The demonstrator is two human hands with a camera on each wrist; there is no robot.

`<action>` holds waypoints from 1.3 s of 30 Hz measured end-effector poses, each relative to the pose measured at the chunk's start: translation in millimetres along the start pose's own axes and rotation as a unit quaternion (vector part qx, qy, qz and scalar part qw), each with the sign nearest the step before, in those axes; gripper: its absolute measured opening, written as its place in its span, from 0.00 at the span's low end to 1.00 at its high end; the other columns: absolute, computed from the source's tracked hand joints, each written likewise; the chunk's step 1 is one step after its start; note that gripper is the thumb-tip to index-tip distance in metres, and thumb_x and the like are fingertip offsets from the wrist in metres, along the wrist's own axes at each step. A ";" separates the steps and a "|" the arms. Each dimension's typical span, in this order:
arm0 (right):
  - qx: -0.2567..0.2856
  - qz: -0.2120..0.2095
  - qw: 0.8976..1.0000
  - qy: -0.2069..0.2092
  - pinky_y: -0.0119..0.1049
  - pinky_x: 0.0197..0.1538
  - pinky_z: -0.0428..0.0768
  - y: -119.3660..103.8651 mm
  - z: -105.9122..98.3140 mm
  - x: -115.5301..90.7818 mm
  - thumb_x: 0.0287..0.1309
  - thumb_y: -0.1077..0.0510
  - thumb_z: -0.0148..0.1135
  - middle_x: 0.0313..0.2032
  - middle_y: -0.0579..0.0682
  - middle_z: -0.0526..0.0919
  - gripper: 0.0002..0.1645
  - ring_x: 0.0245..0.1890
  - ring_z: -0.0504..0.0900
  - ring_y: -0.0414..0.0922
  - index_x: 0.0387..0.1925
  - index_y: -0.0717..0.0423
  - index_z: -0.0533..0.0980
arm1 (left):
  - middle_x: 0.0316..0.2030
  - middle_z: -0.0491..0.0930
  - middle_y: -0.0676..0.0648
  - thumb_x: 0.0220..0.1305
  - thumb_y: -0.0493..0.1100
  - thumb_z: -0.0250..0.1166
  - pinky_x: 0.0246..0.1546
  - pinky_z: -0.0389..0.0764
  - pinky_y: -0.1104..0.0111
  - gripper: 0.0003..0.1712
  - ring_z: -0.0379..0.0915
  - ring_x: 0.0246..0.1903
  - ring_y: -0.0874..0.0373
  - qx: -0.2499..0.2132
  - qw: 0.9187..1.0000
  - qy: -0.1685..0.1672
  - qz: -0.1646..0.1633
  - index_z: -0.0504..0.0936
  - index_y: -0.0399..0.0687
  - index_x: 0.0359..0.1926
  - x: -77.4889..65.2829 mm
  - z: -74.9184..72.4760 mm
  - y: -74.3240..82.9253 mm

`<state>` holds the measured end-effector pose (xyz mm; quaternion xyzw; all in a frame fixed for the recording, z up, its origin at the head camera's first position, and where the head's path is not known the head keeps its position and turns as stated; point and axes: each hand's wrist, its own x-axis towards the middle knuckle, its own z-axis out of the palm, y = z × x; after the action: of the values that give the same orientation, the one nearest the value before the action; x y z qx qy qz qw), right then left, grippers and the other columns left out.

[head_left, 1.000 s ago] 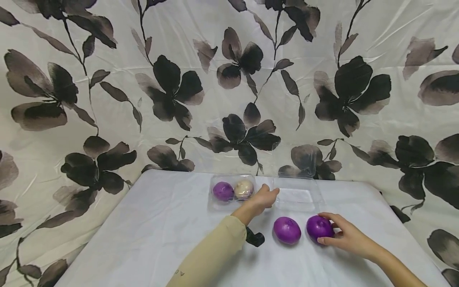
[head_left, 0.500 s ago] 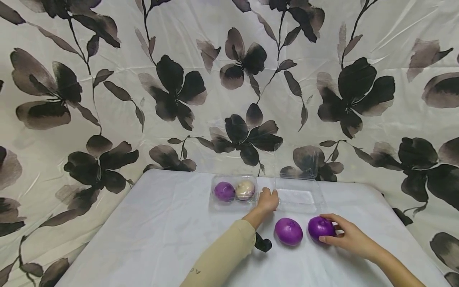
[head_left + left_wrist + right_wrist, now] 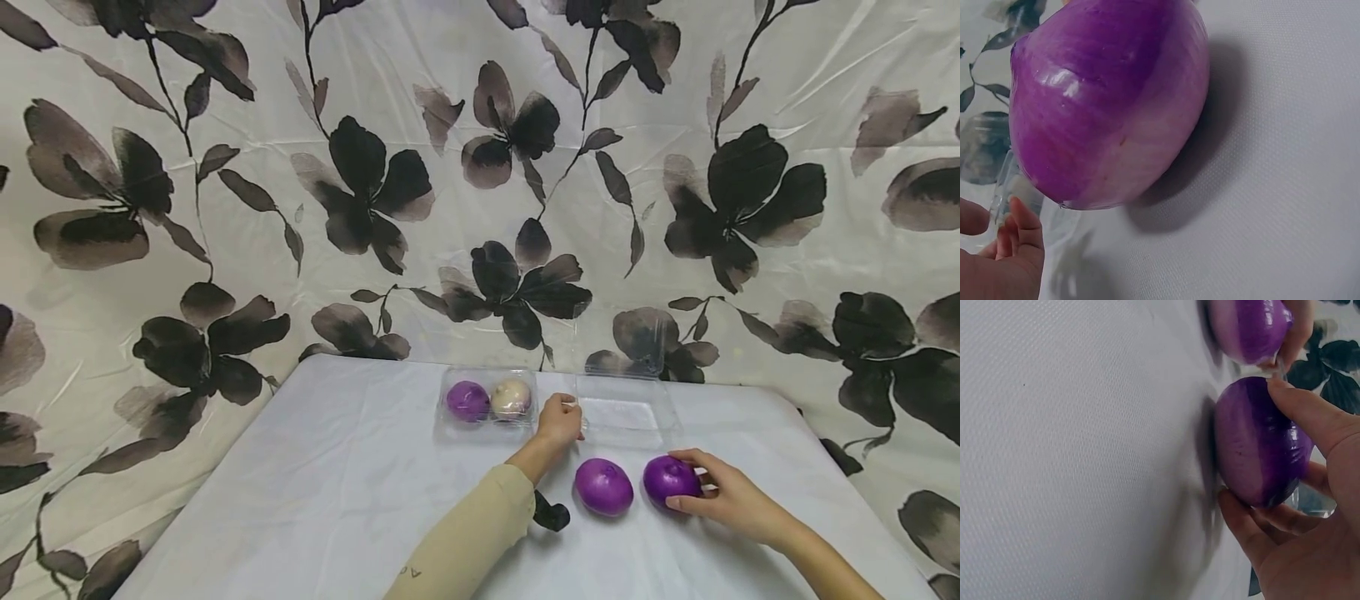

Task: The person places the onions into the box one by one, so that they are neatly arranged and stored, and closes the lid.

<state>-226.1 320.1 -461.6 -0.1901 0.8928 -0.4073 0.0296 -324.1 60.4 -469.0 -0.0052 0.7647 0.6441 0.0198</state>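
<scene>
Two glossy purple onions lie on the white table in the head view. My right hand grips the right onion, its thumb and fingers around the sides, as the right wrist view also shows. Just left of it sits the other onion, untouched; it looms large in the left wrist view. Behind them stands a clear plastic container with its lid raised. My left hand holds this container's left edge, fingers curled at the rim.
A second clear container, lid down, stands at the back left with a purple onion and a pale round vegetable inside. A black wrist device hangs under my left sleeve. Flowered cloth backs the table.
My left hand has come from above the gap between the containers down to the open container's left edge, its fingers curling in. The right hand keeps its grip on the onion.
</scene>
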 end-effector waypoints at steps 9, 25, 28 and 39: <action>-0.013 -0.010 1.000 0.007 0.31 0.46 0.87 2.6 -1.8 -1.1 0.58 0.52 0.76 0.56 0.60 0.79 0.38 0.49 0.81 0.51 0.65 0.61 0.72 | 0.31 0.74 0.47 0.71 0.28 0.55 0.32 0.90 0.71 0.17 0.74 0.23 0.62 -0.091 0.996 -0.009 -0.016 0.74 0.26 0.58 0.9 -0.4 0.6; 0.003 -0.035 0.999 0.007 0.33 0.48 0.89 -21.5 -23.1 21.4 0.59 0.52 0.76 0.60 0.62 0.77 0.40 0.51 0.83 0.50 0.68 0.61 0.70 | 0.29 0.74 0.49 0.68 0.25 0.56 0.32 0.90 0.72 0.16 0.77 0.23 0.62 -0.110 0.994 -0.015 -0.017 0.75 0.23 0.55 2.0 -3.7 2.9; 0.001 -0.029 0.999 0.019 0.35 0.50 0.89 -26.5 -24.8 33.3 0.59 0.50 0.75 0.62 0.63 0.76 0.42 0.54 0.82 0.56 0.69 0.59 0.69 | 0.29 0.74 0.49 0.68 0.25 0.57 0.31 0.89 0.73 0.16 0.78 0.22 0.62 -0.104 0.994 -0.014 -0.018 0.75 0.23 0.55 1.6 -5.6 1.8; -0.012 -0.014 0.998 0.053 0.55 0.55 0.88 -30.5 -14.5 77.1 0.63 0.49 0.72 0.66 0.69 0.70 0.44 0.59 0.78 0.68 0.73 0.62 0.63 | 0.29 0.74 0.50 0.68 0.26 0.58 0.29 0.88 0.76 0.15 0.75 0.22 0.63 -0.087 0.996 -0.017 -0.023 0.76 0.26 0.54 3.1 -6.4 3.2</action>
<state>-290.8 284.2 -421.6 -0.1811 0.8954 -0.4061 -0.0253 -327.5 54.7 -464.9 -0.0135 0.7050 0.7075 0.0466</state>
